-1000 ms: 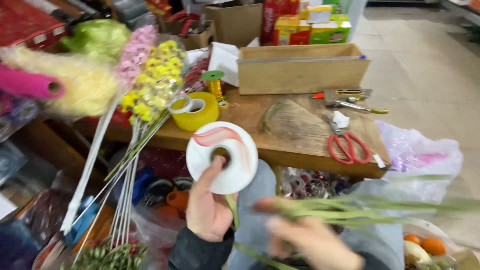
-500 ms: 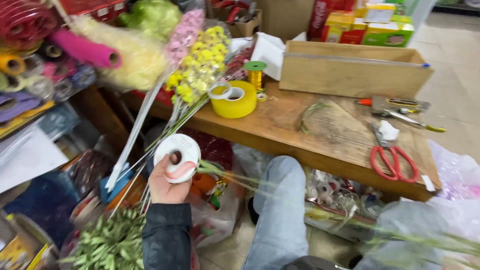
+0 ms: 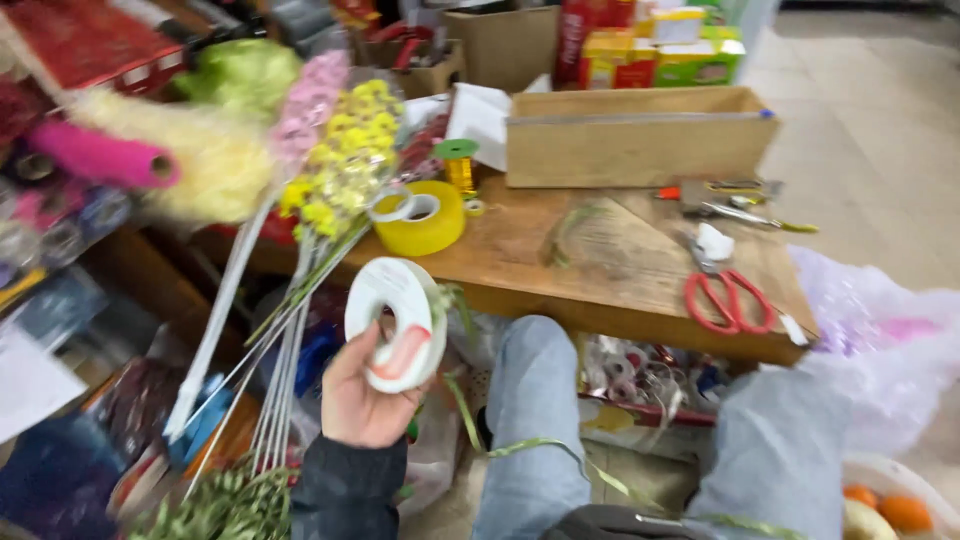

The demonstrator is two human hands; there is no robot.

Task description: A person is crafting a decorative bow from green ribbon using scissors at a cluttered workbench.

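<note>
Holding: left hand [image 3: 362, 395] fingers clamp white ribbon roll [image 3: 395, 322]
Right hand: unseen
Nearby: scissors [image 3: 727, 300] on table [image 3: 600, 265]; green ribbon [image 3: 530, 445] trails

tabletop [image 3: 610, 262]: wooden, worn
cardboard box [image 3: 640, 135]: at the back
yellow tape roll [image 3: 420, 220]: left of the box
red scissors [image 3: 728, 300]: in front of the box, near the edge

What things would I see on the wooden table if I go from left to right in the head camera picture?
Wide yellow tape roll → small green ribbon spool → long cardboard box → red-handled scissors. In front of the table, the left hand holds a white tape roll.
</note>
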